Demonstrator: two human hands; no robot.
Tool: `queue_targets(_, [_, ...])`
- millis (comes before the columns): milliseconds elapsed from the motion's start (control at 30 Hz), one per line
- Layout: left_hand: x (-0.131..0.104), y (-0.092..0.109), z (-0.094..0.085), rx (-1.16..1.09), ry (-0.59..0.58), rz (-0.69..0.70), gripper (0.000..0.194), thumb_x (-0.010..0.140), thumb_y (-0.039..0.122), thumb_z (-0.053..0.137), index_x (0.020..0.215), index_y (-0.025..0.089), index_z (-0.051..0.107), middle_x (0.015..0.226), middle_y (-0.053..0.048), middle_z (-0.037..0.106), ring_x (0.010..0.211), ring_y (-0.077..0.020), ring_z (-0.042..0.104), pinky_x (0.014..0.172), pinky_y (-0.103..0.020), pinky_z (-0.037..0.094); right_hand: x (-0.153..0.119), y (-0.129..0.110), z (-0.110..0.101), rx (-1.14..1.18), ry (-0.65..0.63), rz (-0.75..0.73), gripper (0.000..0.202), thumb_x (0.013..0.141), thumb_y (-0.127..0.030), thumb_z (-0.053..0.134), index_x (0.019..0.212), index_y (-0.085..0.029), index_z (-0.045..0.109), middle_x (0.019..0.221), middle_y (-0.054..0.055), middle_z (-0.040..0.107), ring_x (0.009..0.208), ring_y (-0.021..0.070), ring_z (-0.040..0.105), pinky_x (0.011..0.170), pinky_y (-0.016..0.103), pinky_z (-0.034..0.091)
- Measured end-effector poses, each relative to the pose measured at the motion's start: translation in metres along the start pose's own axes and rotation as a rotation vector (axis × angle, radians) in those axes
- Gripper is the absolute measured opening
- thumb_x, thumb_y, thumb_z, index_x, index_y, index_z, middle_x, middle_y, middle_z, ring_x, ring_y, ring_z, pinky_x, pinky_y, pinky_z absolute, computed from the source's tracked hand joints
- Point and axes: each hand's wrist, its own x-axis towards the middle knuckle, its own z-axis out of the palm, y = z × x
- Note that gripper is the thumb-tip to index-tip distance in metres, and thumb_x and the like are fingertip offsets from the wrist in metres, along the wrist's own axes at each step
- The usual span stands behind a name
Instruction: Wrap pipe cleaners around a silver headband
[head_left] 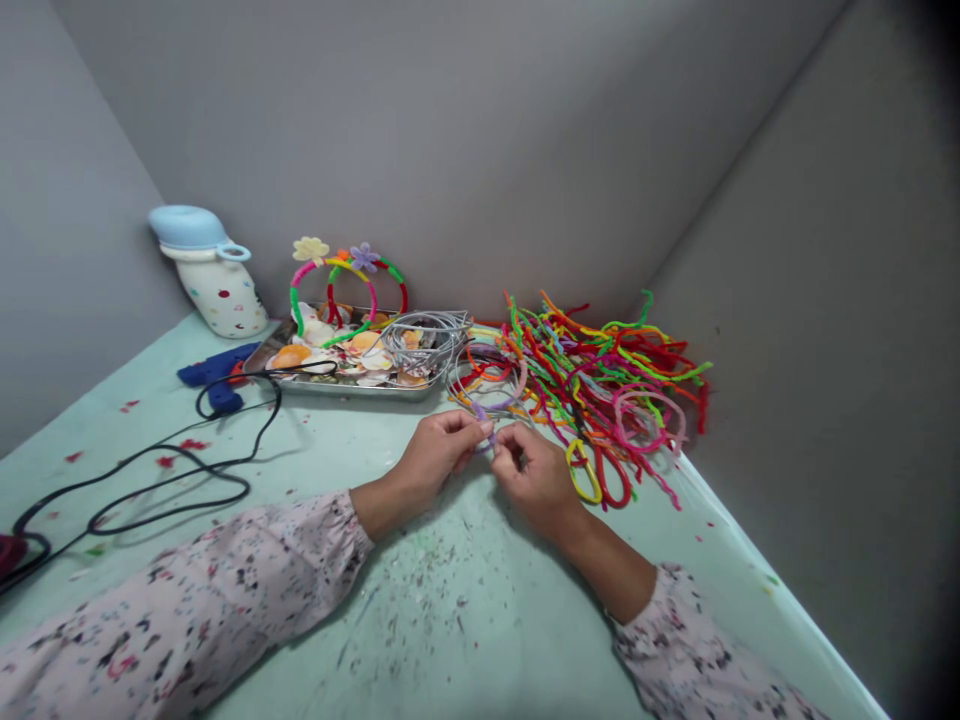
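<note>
My left hand [435,455] pinches a purple pipe cleaner [479,411] between thumb and fingertips. Close beside it, my right hand [536,478] has its fingers curled in and pinches the same purple strand. The strand seems to be wound on a wire hoop, whose pink-covered side [519,386] shows just beyond my fingers. My fingertips hide part of the hoop. Scissors [585,472] with yellow and red handles lie right by my right hand, partly under pipe cleaners.
Behind my right hand spreads a heap of coloured pipe cleaners [600,350]. A metal tray [360,391] holds shells, a silver wire coil [427,340] and two flower-topped hoops [373,290]. To the left are a blue glue gun [217,367], its black cord [180,470] and a bottle [217,290].
</note>
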Motion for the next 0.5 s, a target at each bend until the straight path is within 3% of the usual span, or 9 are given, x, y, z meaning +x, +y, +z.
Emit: queue_targets(500, [0.0003, -0.0008, 0.0, 0.006, 0.009, -0.004, 0.031, 0.074, 0.041, 0.069, 0.062, 0.015, 0.058, 0.048, 0.005, 0.041, 0.043, -0.0056, 0.03, 0.044, -0.023, 0.018, 0.0004, 0.0007, 0.0008, -0.111, 0.033, -0.067, 0.007, 0.076, -0.016, 0.05, 0.072, -0.022, 0.051, 0.065, -0.001, 0.055, 0.062, 0.0163, 0.048, 0.062, 0.028, 0.037])
